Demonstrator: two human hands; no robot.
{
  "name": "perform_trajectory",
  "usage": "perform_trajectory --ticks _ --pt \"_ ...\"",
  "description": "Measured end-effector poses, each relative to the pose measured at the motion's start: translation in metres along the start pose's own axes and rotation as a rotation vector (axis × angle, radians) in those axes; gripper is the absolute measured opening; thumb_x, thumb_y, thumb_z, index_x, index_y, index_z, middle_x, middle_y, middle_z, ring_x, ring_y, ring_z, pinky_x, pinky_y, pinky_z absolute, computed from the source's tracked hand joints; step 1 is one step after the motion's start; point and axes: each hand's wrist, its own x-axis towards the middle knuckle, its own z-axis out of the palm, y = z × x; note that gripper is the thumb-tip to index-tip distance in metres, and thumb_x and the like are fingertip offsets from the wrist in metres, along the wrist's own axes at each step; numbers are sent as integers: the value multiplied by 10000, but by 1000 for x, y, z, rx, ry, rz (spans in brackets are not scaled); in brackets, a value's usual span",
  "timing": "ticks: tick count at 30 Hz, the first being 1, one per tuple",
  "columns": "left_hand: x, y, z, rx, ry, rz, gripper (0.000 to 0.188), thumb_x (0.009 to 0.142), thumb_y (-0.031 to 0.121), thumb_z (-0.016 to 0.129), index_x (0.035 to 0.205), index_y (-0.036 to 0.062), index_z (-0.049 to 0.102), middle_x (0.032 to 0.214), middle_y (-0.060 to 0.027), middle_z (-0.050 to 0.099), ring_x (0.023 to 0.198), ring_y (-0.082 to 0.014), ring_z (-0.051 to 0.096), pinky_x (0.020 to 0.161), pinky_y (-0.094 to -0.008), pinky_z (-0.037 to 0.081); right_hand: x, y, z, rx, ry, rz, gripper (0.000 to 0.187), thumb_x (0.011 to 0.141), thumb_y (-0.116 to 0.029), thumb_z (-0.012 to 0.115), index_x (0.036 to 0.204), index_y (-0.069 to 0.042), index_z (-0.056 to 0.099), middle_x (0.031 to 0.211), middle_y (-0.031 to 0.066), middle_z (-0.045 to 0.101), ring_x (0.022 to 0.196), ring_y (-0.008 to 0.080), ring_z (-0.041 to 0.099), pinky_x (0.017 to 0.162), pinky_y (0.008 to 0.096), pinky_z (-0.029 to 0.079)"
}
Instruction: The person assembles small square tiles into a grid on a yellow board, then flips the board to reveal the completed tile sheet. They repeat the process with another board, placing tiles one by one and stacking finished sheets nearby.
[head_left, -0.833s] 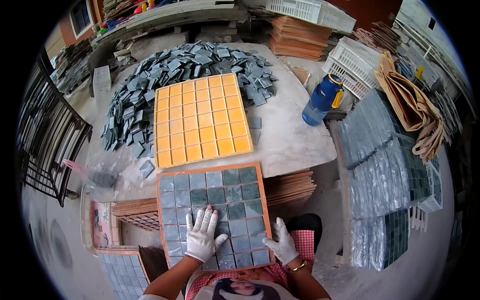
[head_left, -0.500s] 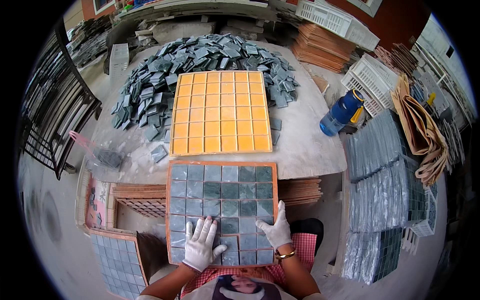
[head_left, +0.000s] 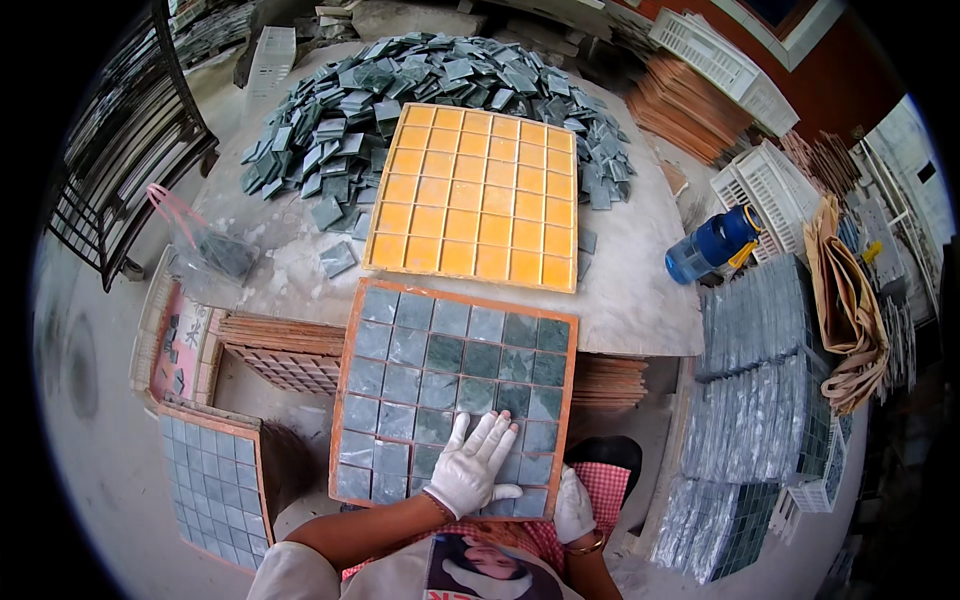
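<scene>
A reddish-brown tray [head_left: 570, 400] filled with rows of square grey-green stone tiles [head_left: 411, 345] lies tilted in front of me, near my lap. My left hand [head_left: 475, 465], in a white glove, rests flat on the lower right tiles with its fingers spread. At the tray's lower right edge is my gloved right hand [head_left: 574, 510], closed against the rim; part of its fingers is hidden. Beyond the tray, a yellow grid mould [head_left: 470, 195] with bare square cells lies on the table, beside a large heap of loose tiles [head_left: 345, 135].
A blue bottle [head_left: 712, 245] stands at the table's [head_left: 640, 270] right side. Stacks of wrapped tile sheets [head_left: 750, 400] rise on the right, below white crates [head_left: 770, 190]. Another tiled tray [head_left: 210, 485] leans at lower left. A pink-handled clear bag [head_left: 220, 250] sits at the table's left.
My left hand has moved right across the tiles. My right hand has gone from the tray's top face down to its lower right edge. The tray looks slightly turned clockwise.
</scene>
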Motion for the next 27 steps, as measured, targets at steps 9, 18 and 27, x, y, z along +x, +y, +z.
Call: perform_trajectory --ticks 9,18,27 --pt "32 27 22 -30 24 84 786 823 540 492 1371 -11 374 1461 -179 320 1359 -304 301 1098 -546 175 -18 -1 2 -433 -61 -127 823 828 -128 647 1429 20 105 1347 203 382 1201 257 453 964 335 411" --pt "1 51 39 -160 -90 250 804 793 505 533 1389 -5 354 1463 -146 336 1365 -275 300 1112 -516 158 -19 -7 -16 284 -331 -123 560 988 -236 381 1433 42 184 1433 151 330 1271 229 382 1066 326 293" --pt "8 39 33 -172 67 89 725 793 454 568 1374 54 402 1436 -121 384 1319 -267 372 1082 -524 225 -19 -15 -6 261 -324 34 729 957 -504 342 1419 45 214 1433 157 335 1292 277 366 1085 407 275"
